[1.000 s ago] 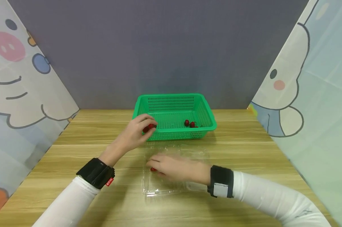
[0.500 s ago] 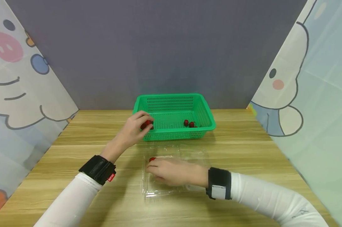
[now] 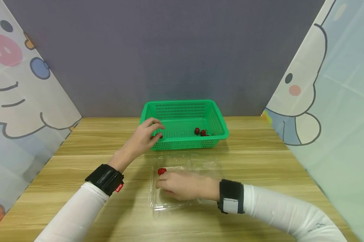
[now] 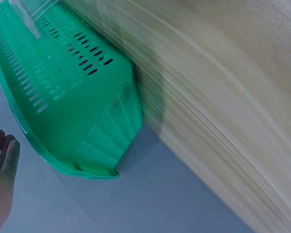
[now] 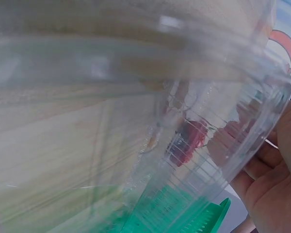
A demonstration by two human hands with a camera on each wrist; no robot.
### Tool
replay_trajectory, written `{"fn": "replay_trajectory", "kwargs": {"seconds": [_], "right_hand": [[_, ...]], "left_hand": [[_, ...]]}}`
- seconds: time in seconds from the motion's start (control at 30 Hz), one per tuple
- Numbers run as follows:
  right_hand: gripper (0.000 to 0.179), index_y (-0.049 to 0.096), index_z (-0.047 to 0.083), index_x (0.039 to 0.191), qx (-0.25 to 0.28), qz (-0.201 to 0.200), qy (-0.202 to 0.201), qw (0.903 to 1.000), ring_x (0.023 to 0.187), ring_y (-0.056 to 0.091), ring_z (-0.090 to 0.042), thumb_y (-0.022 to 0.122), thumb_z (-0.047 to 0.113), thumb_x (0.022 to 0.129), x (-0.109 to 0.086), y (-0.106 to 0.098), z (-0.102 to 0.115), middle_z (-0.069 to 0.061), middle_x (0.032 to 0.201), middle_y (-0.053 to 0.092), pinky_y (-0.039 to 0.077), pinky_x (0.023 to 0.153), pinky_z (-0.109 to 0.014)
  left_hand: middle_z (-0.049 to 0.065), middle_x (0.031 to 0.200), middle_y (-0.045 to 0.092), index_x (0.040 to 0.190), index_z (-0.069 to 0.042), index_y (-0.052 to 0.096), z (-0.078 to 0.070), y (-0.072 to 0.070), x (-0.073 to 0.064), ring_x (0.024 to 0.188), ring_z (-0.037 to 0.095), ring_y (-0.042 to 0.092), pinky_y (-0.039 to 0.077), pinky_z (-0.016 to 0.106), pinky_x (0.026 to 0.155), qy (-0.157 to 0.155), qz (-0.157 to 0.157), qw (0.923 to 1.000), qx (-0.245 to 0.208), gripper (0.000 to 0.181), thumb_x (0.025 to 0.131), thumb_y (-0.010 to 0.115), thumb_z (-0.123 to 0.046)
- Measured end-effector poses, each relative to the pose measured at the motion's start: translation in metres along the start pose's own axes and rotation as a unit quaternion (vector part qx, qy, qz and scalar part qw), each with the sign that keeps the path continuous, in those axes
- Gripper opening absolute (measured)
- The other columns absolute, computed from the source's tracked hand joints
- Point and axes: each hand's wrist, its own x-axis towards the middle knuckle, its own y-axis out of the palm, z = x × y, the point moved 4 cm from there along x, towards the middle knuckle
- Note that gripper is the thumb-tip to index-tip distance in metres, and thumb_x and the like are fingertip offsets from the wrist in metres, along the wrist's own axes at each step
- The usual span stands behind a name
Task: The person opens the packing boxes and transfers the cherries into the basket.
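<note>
In the head view, my left hand [image 3: 142,136] hangs over the front left corner of a green plastic basket [image 3: 186,143], thumb and fingers apart. Small red fruit [image 3: 161,136] shows in the gap; its exact kind is unclear. The left wrist view shows only some fingertips [image 4: 8,153] beside the basket rim. My right hand [image 3: 182,185] is low over a clear plastic box [image 3: 167,205], fingers loosely bent and pointing left. A bumpy red fruit [image 3: 162,171] lies in the box just beyond the fingers. Through the plastic, the right wrist view shows this fruit [image 5: 190,143] near the hand [image 5: 276,189].
Several more red fruits [image 3: 202,133] lie in the basket's front right corner. The box's clear lid half [image 3: 207,164] spreads to the right. A wooden table [image 3: 260,161] bears everything; a grey panel [image 3: 182,57] stands behind, with cartoon-printed sheets at both sides.
The red fruit at my left fingers now sits lower, with the fingers spread. My right hand has drawn slightly toward me from the fruit in the box, which now shows fully.
</note>
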Motion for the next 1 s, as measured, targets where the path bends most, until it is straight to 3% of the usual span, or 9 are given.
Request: {"fn": "replay_trajectory", "kwargs": {"seconds": [0.17, 0.27, 0.43, 0.57, 0.8, 1.0], "right_hand": [[0.024, 0.067, 0.014, 0.115, -0.009, -0.007, 0.004, 0.9999, 0.101, 0.058, -0.005, 0.072, 0.015, 0.091, 0.0, -0.001, -0.001, 0.009, 0.105, 0.061, 0.038, 0.088, -0.009], [0.023, 0.068, 0.015, 0.112, -0.018, -0.016, 0.011, 0.9997, 0.094, 0.055, -0.004, 0.074, 0.016, 0.089, -0.001, -0.003, -0.002, 0.01, 0.1, 0.058, 0.04, 0.08, -0.008], [0.02, 0.068, 0.015, 0.11, -0.017, -0.041, 0.044, 0.9981, 0.087, 0.053, -0.003, 0.073, 0.018, 0.09, 0.001, -0.005, -0.006, 0.007, 0.099, 0.053, 0.041, 0.07, -0.008], [0.022, 0.067, 0.013, 0.111, -0.016, -0.053, 0.074, 0.9957, 0.09, 0.054, -0.006, 0.073, 0.016, 0.09, 0.005, -0.006, -0.01, 0.004, 0.102, 0.054, 0.042, 0.072, -0.009], [0.035, 0.061, 0.009, 0.123, -0.018, -0.028, 0.094, 0.995, 0.104, 0.058, -0.011, 0.071, 0.022, 0.092, 0.009, -0.004, -0.012, 0.001, 0.114, 0.057, 0.043, 0.085, -0.014], [0.033, 0.061, 0.008, 0.123, 0.037, -0.009, 0.106, 0.9936, 0.095, 0.06, -0.006, 0.071, 0.016, 0.093, 0.012, 0.0, -0.015, 0.003, 0.108, 0.059, 0.042, 0.078, -0.009]], "left_hand": [[0.008, 0.117, 0.054, 0.107, -0.006, 0.068, 0.001, 0.0, -0.003, 0.101, 0.023, 0.055, 0.044, 0.025, 0.074, -0.003, 0.005, 1.0, 0.004, 0.022, 0.087, 0.073, 0.001], [0.007, 0.116, 0.055, 0.106, -0.007, 0.068, 0.001, 0.0, -0.004, 0.102, 0.023, 0.055, 0.044, 0.025, 0.075, -0.005, 0.006, 1.0, 0.003, 0.021, 0.087, 0.073, 0.001], [0.006, 0.113, 0.056, 0.103, -0.009, 0.069, -0.001, 0.0, -0.005, 0.102, 0.022, 0.055, 0.044, 0.025, 0.079, -0.003, 0.009, 0.9999, 0.007, 0.018, 0.088, 0.073, 0.0], [0.004, 0.11, 0.057, 0.103, -0.009, 0.069, -0.002, 0.001, -0.007, 0.102, 0.021, 0.055, 0.044, 0.026, 0.081, -0.003, 0.014, 0.9998, 0.011, 0.018, 0.087, 0.073, -0.002], [0.003, 0.109, 0.057, 0.104, -0.008, 0.069, -0.005, 0.002, -0.009, 0.101, 0.019, 0.055, 0.044, 0.026, 0.082, -0.003, 0.025, 0.9995, 0.018, 0.015, 0.089, 0.072, -0.006], [0.003, 0.108, 0.057, 0.105, -0.007, 0.069, -0.005, 0.006, -0.01, 0.096, 0.019, 0.057, 0.045, 0.023, 0.08, 0.006, 0.026, 0.9996, 0.01, 0.016, 0.09, 0.072, -0.006]]}}
